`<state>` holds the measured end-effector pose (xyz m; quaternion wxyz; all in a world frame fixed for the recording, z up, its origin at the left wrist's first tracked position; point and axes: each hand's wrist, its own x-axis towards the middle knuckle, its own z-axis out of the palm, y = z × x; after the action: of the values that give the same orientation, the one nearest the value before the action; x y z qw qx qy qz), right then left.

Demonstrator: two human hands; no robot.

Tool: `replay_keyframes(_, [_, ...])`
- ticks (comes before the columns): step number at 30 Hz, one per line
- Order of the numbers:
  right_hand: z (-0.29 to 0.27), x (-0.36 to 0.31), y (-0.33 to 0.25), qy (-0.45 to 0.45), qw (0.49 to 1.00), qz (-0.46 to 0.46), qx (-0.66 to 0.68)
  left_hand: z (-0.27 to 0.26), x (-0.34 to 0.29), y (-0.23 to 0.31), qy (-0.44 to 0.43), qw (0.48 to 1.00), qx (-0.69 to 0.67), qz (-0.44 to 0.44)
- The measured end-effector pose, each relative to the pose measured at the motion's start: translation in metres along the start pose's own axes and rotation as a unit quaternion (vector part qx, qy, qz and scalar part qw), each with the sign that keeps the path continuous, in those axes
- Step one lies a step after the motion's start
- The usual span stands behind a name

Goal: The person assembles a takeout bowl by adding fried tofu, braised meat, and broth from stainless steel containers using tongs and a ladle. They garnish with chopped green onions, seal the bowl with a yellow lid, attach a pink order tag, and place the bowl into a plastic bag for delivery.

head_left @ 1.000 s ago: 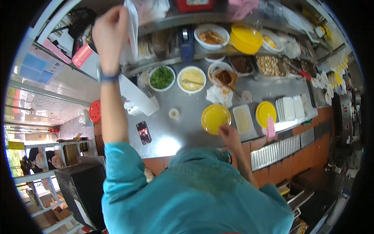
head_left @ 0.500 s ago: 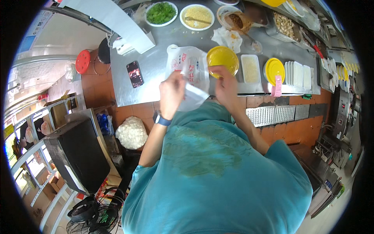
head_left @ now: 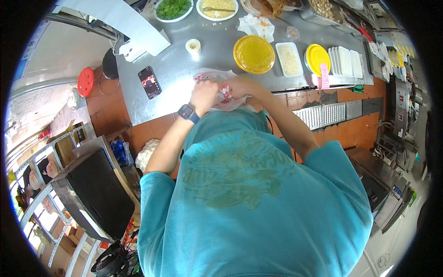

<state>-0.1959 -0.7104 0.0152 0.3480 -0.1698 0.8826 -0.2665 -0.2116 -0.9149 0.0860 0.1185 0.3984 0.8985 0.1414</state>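
Observation:
A thin white plastic bag (head_left: 226, 102) with red print is bunched at the table's near edge, close against my shirt. My left hand (head_left: 205, 94), wearing a dark watch on its wrist, is closed on the bag's left side. My right hand (head_left: 241, 87) grips the bag's right side, its fingers partly hidden by the plastic. The two hands are close together. Beyond the bag stands a small pale roll (head_left: 193, 46). To the right of it sits a round yellow container (head_left: 254, 54) with a shiny top. What the bag holds, if anything, is hidden.
On the steel table (head_left: 180, 69) a phone (head_left: 150, 82) lies at left, near a white box-like device (head_left: 145, 44). White rectangular tubs (head_left: 289, 60) and a yellow lid (head_left: 318, 60) with a pink slip (head_left: 324, 76) line the right. Bowls of chopped greens (head_left: 173, 9) stand behind.
My right hand has moved left from beside the yellow container onto the bag. The bag, spread out before, is now gathered lower between both hands, uncovering the pale roll. The view has shifted.

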Motion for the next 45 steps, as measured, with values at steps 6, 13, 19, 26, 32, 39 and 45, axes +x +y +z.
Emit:
replay_keyframes(6, [-0.001,-0.033,0.006,0.171,0.985,-0.007,-0.034,0.007,0.025,-0.052,-0.168,0.983,0.055,-0.057])
replay_keyframes(13, [0.041,-0.041,0.064,0.419,0.561,0.243,0.672,0.016,0.029,-0.061,-0.034,0.987,-0.124,-0.1])
replay_keyframes(19, [0.052,-0.023,0.073,0.524,0.479,0.049,0.703,-0.035,-0.023,-0.037,0.141,0.97,-0.184,0.075])
replay_keyframes(26, [0.014,-0.065,0.052,0.512,0.46,0.002,0.726,-0.034,-0.037,-0.058,-0.096,0.995,-0.015,0.021])
replay_keyframes(32, [-0.001,-0.152,-0.016,0.442,0.505,-0.011,0.741,0.003,-0.033,-0.061,0.019,0.99,-0.141,-0.021])
replay_keyframes(39, [0.005,-0.1,-0.052,0.236,0.516,0.098,0.818,0.03,-0.044,-0.051,0.032,0.984,-0.153,-0.087])
replay_keyframes(45, [0.058,-0.008,-0.021,0.278,0.755,0.022,0.594,0.041,-0.061,-0.06,0.044,0.976,-0.188,-0.102])
